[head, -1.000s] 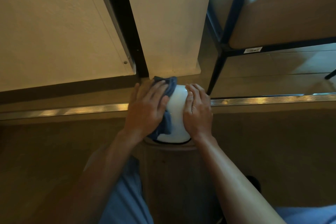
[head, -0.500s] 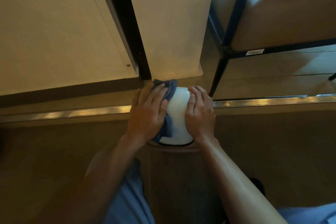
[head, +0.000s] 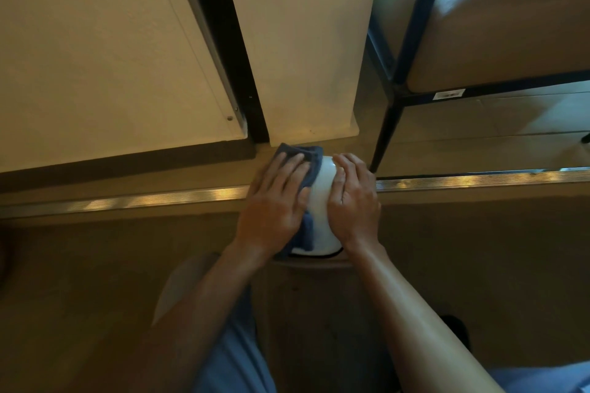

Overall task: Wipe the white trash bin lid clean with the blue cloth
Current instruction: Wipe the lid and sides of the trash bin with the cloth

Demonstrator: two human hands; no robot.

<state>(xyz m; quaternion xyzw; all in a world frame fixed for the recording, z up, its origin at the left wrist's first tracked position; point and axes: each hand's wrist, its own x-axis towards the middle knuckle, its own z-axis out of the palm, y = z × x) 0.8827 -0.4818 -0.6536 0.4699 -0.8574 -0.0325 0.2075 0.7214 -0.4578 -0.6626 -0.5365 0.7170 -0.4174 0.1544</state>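
Blue cloth (head: 311,159) under flat left hand (head: 277,205) on lid (head: 320,210).

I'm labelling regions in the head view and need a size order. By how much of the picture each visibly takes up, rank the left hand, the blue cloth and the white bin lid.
1. left hand, clearly largest.
2. and 3. blue cloth and white bin lid: visible patches look alike, both mostly hidden under hands, so I won't rank them.

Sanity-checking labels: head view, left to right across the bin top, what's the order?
left hand pressing the blue cloth → bare strip of white lid → right hand → black frame leg
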